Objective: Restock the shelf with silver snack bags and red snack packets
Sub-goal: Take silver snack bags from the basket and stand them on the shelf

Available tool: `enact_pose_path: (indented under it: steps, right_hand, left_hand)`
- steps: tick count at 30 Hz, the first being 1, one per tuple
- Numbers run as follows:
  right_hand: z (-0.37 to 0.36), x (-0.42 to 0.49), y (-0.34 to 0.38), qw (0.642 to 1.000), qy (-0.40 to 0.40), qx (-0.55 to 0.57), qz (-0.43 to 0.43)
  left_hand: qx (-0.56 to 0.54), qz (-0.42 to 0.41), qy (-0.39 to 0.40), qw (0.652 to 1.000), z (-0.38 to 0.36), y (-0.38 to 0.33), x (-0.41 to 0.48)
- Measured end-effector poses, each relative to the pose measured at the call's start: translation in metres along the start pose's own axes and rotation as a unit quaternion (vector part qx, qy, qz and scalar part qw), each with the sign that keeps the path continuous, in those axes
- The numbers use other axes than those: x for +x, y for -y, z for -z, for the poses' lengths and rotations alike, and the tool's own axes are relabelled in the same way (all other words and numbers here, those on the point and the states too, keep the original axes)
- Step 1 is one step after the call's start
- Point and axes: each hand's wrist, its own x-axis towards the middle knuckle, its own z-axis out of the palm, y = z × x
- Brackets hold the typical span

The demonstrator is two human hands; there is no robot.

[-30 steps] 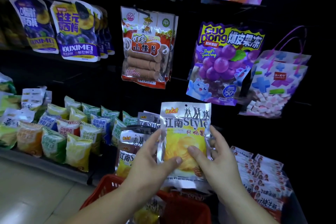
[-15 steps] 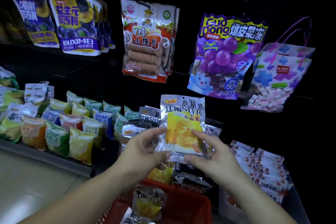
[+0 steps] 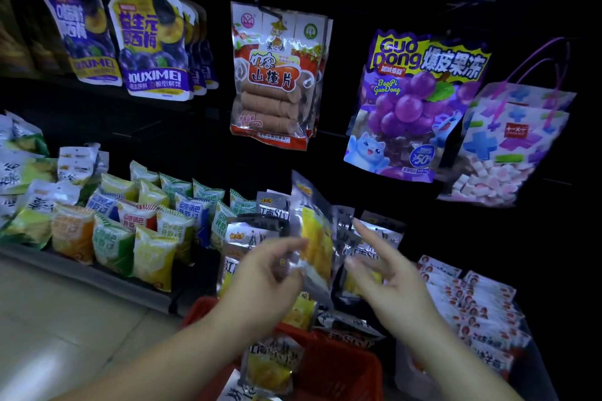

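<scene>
A silver snack bag (image 3: 314, 238) with a yellow picture stands turned edge-on among other silver bags (image 3: 250, 238) on the shelf. My left hand (image 3: 267, 277) pinches its lower left edge, blurred by motion. To the right of the bag, my right hand (image 3: 387, 273) is off it with fingers spread and straight. Rows of red and white snack packets (image 3: 469, 299) lie on the shelf at the right. More silver bags (image 3: 270, 365) lie in the red basket (image 3: 338, 365) below my hands.
Small green, yellow and orange packets (image 3: 114, 231) fill the shelf at the left above its grey front edge (image 3: 81, 273). Hanging above are purple plum bags (image 3: 153, 45), a hawthorn bag (image 3: 277, 75), a grape jelly bag (image 3: 413, 104) and a marshmallow bag (image 3: 508, 146).
The silver bag went forward into the row of silver bags and turned edge-on. My right hand let go of it and opened; my left hand still has its edge.
</scene>
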Motion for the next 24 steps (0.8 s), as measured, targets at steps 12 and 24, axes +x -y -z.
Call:
enact_pose_path:
  steps: [12,24]
  right_hand:
    - [-0.010,0.001,0.009,0.985,0.033,0.160,-0.062]
    - [-0.013,-0.001,0.009,0.984,0.027,0.152,-0.087]
  left_hand:
    - [0.057,-0.122,-0.055,0.989,-0.016,-0.004,-0.004]
    - [-0.069,0.014,-0.031,0.997,0.001,-0.008,0.005]
